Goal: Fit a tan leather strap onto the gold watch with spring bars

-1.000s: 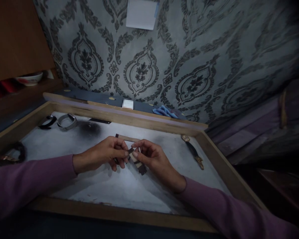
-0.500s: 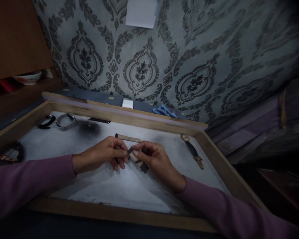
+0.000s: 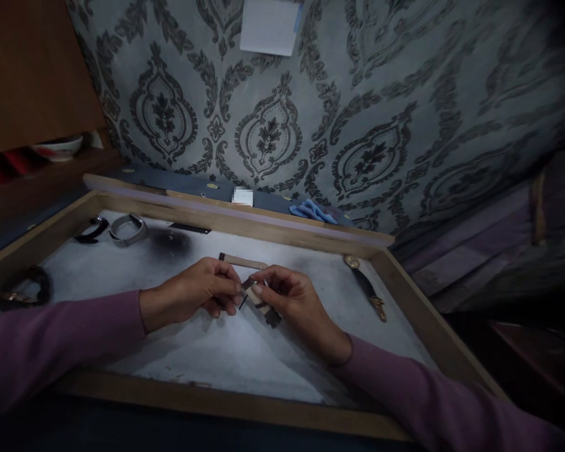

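In the middle of the tray, my right hand [image 3: 294,295] is closed on a watch strap piece [image 3: 263,302], tan on its inner side with dark brown ends. Its thumb presses on the tan face, and the lower end tilts down toward the tray. My left hand [image 3: 214,289] is closed in a pinch at the strap's upper left end; what its fingertips hold is too small to make out. A thin dark strip [image 3: 243,302] shows just below those fingertips. Behind both hands, another tan strap piece [image 3: 242,261] lies on the tray.
The wooden-rimmed tray [image 3: 245,411] holds a black watch [image 3: 93,231], a grey looped band [image 3: 129,231], a dark watch [image 3: 24,290], a flat black strip [image 3: 189,228] and a gold watch with a black strap [image 3: 365,285]. A blue cloth [image 3: 313,211] lies behind the far rim.
My left fingertips have shifted slightly left from the strap's end, and the thin dark strip now shows more clearly. My right hand keeps its hold on the strap piece.
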A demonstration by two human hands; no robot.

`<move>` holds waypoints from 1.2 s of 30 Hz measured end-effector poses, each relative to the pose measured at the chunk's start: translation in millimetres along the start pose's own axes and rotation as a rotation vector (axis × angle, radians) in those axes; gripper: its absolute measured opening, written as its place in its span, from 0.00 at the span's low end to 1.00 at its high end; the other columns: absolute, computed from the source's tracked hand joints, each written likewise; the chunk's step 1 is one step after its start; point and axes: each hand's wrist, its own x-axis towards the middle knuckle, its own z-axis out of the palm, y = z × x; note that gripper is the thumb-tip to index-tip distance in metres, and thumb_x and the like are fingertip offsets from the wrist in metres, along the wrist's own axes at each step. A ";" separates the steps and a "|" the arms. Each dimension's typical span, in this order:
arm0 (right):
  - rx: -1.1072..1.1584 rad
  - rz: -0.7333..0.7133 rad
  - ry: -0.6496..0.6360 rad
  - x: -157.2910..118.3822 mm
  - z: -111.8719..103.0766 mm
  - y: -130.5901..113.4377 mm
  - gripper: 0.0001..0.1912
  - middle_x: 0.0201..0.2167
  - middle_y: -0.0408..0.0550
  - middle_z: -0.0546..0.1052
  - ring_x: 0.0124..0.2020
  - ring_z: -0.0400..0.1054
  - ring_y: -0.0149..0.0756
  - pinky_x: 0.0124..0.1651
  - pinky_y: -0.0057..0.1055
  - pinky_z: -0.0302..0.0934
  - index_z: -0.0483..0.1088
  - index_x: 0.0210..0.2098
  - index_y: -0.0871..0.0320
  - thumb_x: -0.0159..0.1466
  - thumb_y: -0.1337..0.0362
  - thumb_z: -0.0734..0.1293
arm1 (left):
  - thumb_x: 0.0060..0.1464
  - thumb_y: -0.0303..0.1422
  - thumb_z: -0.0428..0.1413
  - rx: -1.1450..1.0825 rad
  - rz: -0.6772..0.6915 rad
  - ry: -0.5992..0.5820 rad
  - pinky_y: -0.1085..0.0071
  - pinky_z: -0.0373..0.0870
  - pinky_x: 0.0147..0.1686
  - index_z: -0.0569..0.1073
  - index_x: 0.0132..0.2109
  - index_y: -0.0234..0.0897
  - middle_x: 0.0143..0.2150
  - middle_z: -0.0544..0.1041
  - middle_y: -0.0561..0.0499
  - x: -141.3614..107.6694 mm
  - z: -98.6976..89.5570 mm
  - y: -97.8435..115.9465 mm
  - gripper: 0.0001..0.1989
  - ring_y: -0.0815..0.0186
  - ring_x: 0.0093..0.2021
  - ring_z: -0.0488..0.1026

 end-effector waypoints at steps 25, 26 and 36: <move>0.064 0.037 0.041 0.1 -1.6 1.2 0.10 0.26 0.44 0.77 0.25 0.65 0.28 0.27 0.26 0.60 0.78 0.34 0.59 0.54 0.61 0.74 | 0.39 0.30 0.58 -0.045 0.015 -0.008 0.80 0.55 0.13 0.67 0.25 0.35 0.22 0.73 0.54 -0.2 0.1 -5.6 0.06 0.72 0.18 0.69; 0.067 0.040 0.041 0.1 -1.6 1.2 0.10 0.26 0.43 0.76 0.24 0.65 0.28 0.27 0.26 0.60 0.78 0.34 0.59 0.53 0.61 0.74 | 0.40 0.30 0.59 -0.043 0.024 -0.012 0.80 0.56 0.13 0.67 0.26 0.35 0.22 0.73 0.54 0.2 -0.3 -6.3 0.07 0.72 0.19 0.70; 0.070 0.056 0.026 -0.9 -0.3 -0.4 0.11 0.23 0.42 0.74 0.22 0.63 0.26 0.23 0.24 0.59 0.78 0.33 0.58 0.53 0.59 0.75 | 0.45 0.37 0.61 -0.069 0.063 -0.085 0.79 0.60 0.14 0.68 0.30 0.35 0.26 0.75 0.52 2.5 -2.4 -10.6 0.12 0.69 0.22 0.74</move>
